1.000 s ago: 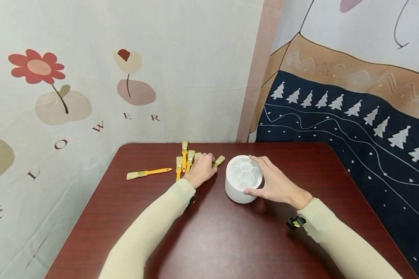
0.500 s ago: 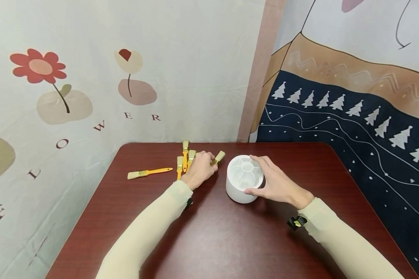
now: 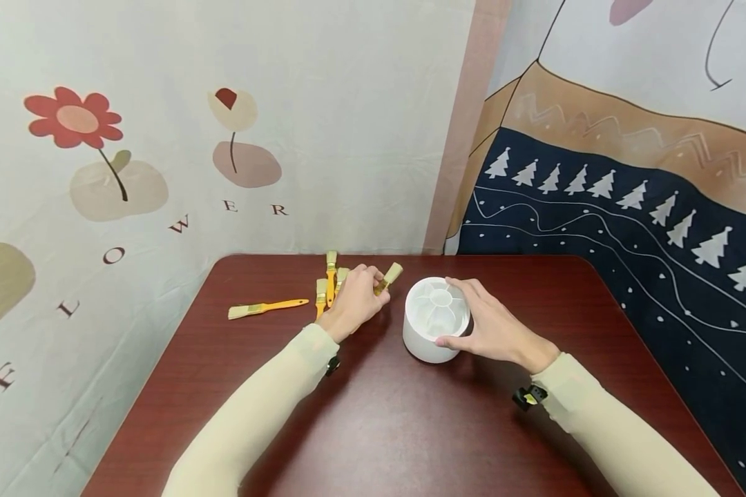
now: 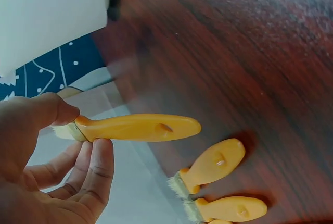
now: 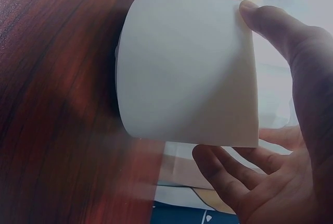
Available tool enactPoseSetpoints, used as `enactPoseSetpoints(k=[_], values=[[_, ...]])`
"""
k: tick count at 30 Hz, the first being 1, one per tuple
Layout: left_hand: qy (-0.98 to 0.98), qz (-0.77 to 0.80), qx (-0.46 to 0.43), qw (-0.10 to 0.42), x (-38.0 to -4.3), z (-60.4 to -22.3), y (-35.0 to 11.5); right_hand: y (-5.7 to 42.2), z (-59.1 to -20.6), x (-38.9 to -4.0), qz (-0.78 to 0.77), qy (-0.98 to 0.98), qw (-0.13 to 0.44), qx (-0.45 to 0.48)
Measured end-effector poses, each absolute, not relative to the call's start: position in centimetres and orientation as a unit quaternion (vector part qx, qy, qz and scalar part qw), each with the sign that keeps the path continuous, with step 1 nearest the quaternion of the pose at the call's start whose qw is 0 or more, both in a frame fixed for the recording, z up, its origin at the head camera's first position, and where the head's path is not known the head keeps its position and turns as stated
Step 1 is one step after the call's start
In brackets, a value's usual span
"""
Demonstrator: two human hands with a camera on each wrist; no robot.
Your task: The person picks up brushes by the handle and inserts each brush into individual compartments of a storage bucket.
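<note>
My left hand (image 3: 357, 297) pinches a paintbrush (image 3: 390, 276) between thumb and fingers. In the left wrist view its orange handle (image 4: 140, 127) points away from the palm, and the grip is at the bristle end. On the table's right-hand side of that, a white round divided holder (image 3: 424, 346) stands upright, its top split into several compartments around a central ring. My right hand (image 3: 497, 330) holds it at the rim, thumb on the near side and fingers on the far side. In the right wrist view the holder's plain wall (image 5: 190, 73) shows between thumb and fingers.
Several more paintbrushes lie left of my left hand, among them one upright-pointing brush (image 3: 331, 279) near the back edge. A single brush (image 3: 267, 308) lies apart, farther left. Printed cloths hang behind the dark red table (image 3: 373, 428) and along its right.
My left hand has risen slightly with the pinched paintbrush, whose bristles have shifted up and away from the table. The right hand and the holder stay in place.
</note>
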State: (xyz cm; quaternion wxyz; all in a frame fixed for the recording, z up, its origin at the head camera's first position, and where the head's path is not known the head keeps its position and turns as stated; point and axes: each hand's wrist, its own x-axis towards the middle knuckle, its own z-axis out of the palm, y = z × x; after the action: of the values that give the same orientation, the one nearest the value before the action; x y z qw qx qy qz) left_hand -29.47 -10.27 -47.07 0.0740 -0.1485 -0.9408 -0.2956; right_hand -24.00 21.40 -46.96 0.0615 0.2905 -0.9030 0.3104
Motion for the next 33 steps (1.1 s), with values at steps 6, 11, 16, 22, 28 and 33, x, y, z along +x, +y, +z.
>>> enactPoseSetpoints(k=[6, 11, 16, 22, 28, 33], values=[[-0.934, -0.301, -0.158, 0.108, -29.0, -46.5, -10.1, 21.1, -45.8, -23.4, 0.302, -0.915, 0.034, 0.266], [-0.923, -0.33, -0.162, 0.118, -28.3, -45.8, -10.0, 21.0, -45.5, -23.4, 0.287, -0.922, 0.027, 0.258], [-0.908, -0.362, -0.167, 0.127, -27.6, -45.2, -10.1, 20.9, -45.5, -23.3, 0.284, -0.924, 0.025, 0.255], [-0.888, -0.389, -0.187, 0.161, -26.7, -44.3, -10.0, 20.9, -45.5, -23.3, 0.29, -0.921, 0.026, 0.26], [-0.869, -0.408, -0.211, 0.183, -25.8, -43.4, -9.5, 20.9, -45.5, -23.4, 0.291, -0.921, 0.025, 0.258], [-0.857, -0.424, -0.223, 0.191, -25.3, -43.0, -9.2, 20.9, -45.6, -23.2, 0.29, -0.921, 0.026, 0.259]])
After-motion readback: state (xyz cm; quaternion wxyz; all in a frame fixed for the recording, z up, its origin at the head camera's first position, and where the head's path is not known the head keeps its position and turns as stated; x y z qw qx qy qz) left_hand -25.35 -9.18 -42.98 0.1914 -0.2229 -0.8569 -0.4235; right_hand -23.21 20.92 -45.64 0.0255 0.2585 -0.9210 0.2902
